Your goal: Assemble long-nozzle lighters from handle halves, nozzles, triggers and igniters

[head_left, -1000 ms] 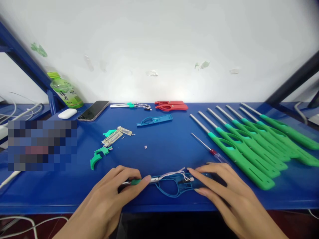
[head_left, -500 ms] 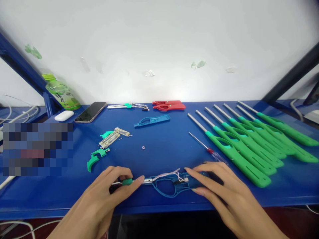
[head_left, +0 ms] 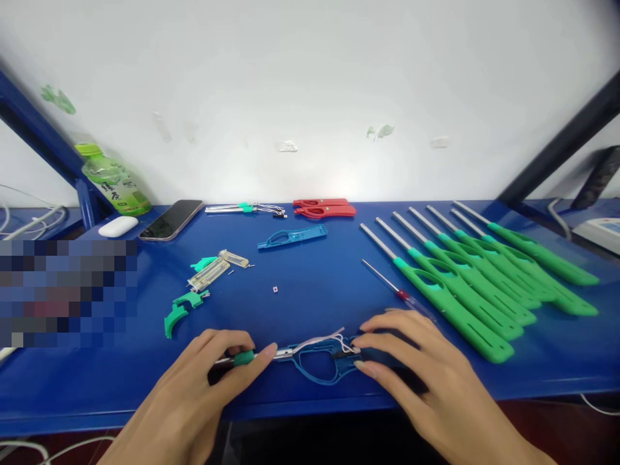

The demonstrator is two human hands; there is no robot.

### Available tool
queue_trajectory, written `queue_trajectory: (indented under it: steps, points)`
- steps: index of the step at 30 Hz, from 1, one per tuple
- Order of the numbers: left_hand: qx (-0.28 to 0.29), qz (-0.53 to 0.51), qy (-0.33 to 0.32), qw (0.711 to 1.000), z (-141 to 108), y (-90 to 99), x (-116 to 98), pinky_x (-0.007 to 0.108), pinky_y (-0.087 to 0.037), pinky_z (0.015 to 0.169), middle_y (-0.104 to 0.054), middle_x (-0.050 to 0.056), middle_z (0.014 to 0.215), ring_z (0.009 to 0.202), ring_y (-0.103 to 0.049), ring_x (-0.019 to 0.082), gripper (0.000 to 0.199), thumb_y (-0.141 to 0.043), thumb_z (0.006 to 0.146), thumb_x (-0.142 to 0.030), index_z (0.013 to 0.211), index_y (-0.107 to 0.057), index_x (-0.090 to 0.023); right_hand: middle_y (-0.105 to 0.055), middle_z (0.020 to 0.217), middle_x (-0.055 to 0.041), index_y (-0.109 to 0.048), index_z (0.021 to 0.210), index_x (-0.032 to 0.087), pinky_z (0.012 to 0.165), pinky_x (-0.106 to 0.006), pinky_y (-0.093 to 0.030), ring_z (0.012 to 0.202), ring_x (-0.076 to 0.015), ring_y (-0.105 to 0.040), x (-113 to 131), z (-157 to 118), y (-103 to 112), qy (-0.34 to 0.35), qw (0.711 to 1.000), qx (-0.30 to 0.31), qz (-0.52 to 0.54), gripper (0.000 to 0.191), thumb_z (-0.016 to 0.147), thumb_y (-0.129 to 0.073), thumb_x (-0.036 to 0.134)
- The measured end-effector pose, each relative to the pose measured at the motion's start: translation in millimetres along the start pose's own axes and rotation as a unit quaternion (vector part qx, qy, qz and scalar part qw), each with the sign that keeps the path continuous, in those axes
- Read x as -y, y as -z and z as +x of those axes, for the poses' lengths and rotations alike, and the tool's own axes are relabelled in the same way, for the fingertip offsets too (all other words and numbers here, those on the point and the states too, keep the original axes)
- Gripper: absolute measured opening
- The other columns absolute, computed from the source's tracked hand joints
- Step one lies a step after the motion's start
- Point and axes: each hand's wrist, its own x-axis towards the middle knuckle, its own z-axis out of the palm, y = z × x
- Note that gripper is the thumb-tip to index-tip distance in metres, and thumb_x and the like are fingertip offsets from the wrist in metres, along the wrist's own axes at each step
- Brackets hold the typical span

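My left hand [head_left: 213,374] is closed around the metal lighter tube with its green collar [head_left: 243,357]. The tube's end lies in the neck of a blue lighter handle half [head_left: 314,374], which has its hollow side up. White wires [head_left: 334,337] run from the tube past the trigger loop to a small pale part under my right fingertips. My right hand [head_left: 416,361] is closed over the handle half, with thumb and fingers at the wire ends. The rear of the handle is hidden beneath that hand.
Beyond lie another blue handle half [head_left: 293,237], red handle halves [head_left: 324,208] and wired tubes [head_left: 245,208]. Green triggers [head_left: 175,320] and clear fuel tanks [head_left: 209,275] sit left. A screwdriver [head_left: 404,296] and several green lighters [head_left: 455,303] are right; a phone [head_left: 172,220] and bottle [head_left: 113,181] stand back left.
My right hand has slid left along the blue handle half, its fingertips now on the wire ends. My left hand keeps its hold on the tube. The view has shifted slightly.
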Motion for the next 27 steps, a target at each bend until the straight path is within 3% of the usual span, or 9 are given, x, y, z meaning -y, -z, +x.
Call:
queue_trajectory:
  steps: [8, 13, 19, 24, 27]
  points:
    - [0.032, 0.031, -0.014, 0.999, -2.2, 2.8, -1.1, 0.026, -0.059, 0.092, -0.065, 0.005, 0.127, 0.107, -0.066, 0.016, 0.081, -0.039, 0.091, 0.007, 0.156, -0.052, -0.041, -0.078, 0.098, 0.0012, -0.075, 0.097, 0.031, 0.084, -0.027, -0.061, 0.094, -0.0176, -0.075, 5.7, 14.8, -2.8, 0.005, 0.996, -0.033, 0.086, 0.006, 0.101, -0.071, 0.034]
    - [0.021, 0.067, 0.031, 0.997, -8.4, -3.7, -5.6, 0.034, -0.058, 0.101, -0.067, 0.004, 0.130, 0.114, -0.066, 0.018, 0.079, -0.037, 0.095, 0.009, 0.152, -0.056, -0.041, -0.077, 0.094, 0.0025, -0.073, 0.096, 0.030, 0.083, -0.024, -0.060, 0.090, -0.0157, -0.074, 5.6, 12.3, -5.4, 0.013, 0.994, -0.038, 0.106, 0.005, 0.100, -0.072, 0.028]
    - [0.003, 0.068, 0.020, 0.997, -4.1, -2.1, -4.9, 0.036, -0.057, 0.101, -0.069, 0.005, 0.131, 0.117, -0.067, 0.022, 0.059, -0.050, 0.105, -0.013, 0.159, -0.047, -0.035, -0.077, 0.093, 0.0012, -0.073, 0.095, 0.028, 0.082, -0.025, -0.061, 0.090, -0.0165, -0.074, 4.4, 13.1, -6.3, 0.030, 0.993, -0.040, 0.106, 0.005, 0.100, -0.072, 0.026]
    - [-0.100, 0.112, 0.121, 0.981, 4.3, 19.3, 15.8, 0.049, -0.052, 0.109, -0.068, 0.005, 0.129, 0.120, -0.065, 0.029, 0.033, -0.052, 0.108, -0.032, 0.140, -0.063, -0.029, -0.076, 0.092, 0.0011, -0.073, 0.096, 0.028, 0.081, -0.024, -0.061, 0.089, -0.0158, -0.073, 3.7, 13.5, -8.1, 0.036, 0.992, -0.045, 0.108, 0.005, 0.101, -0.071, 0.026]
    - [-0.068, 0.180, 0.233, 0.953, 8.2, 35.2, 37.8, 0.060, -0.056, 0.104, -0.071, 0.007, 0.125, 0.121, -0.067, 0.038, 0.038, -0.053, 0.107, -0.048, 0.132, -0.067, -0.022, -0.076, 0.092, 0.0020, -0.072, 0.097, 0.028, 0.083, -0.023, -0.060, 0.090, -0.0148, -0.073, 3.2, 12.2, -8.5, 0.036, 0.992, -0.045, 0.111, 0.005, 0.101, -0.071, 0.025]
